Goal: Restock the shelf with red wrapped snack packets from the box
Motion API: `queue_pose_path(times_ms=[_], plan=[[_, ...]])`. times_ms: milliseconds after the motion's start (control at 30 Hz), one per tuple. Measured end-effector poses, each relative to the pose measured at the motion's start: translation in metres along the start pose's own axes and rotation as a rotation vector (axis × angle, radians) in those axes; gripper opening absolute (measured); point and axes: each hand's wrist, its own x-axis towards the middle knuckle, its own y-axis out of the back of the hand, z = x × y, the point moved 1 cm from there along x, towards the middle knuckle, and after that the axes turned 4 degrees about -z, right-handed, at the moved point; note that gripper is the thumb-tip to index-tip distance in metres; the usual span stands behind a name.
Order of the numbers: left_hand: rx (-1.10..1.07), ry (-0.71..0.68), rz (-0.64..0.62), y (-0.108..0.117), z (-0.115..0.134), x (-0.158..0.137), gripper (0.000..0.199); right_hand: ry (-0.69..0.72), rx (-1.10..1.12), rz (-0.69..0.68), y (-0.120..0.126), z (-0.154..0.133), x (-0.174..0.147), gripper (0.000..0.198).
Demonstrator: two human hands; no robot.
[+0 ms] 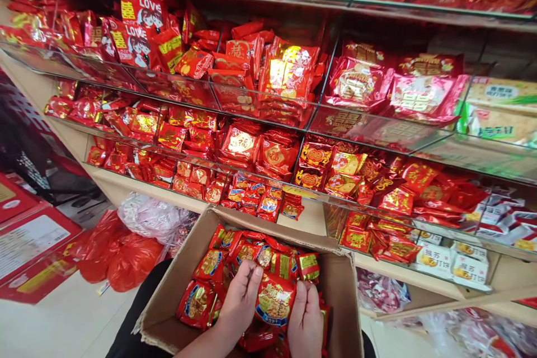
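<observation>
An open cardboard box rests on my lap, with many red and gold snack packets inside. Over the box, a red snack packet with gold print and a blue band is held between my two hands. My left hand pinches its upper left side with thumb and fingers. At its right edge, my right hand grips it with the fingers curled. Other packets lie under and around both hands, and part of the box's contents is hidden by them.
Tiered shelves with clear dividers rise ahead, filled with red packets. White cracker packs sit on the lowest shelf at right. Red plastic bags and a red carton stand on the floor at left. Clear bags lie under the shelf.
</observation>
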Motion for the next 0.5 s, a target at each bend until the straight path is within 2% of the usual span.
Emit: queue_pose_path(times_ms=[233,500], plan=[[-0.042,0.005,0.103,0.003,0.011,-0.003,0.028,-0.098,0.098,0.051,-0.006,-0.002,-0.001,0.045],[-0.14,0.107,0.079,0.001,0.011,-0.002,0.027,-0.488,0.399,0.024,-0.01,-0.002,-0.003,0.068]])
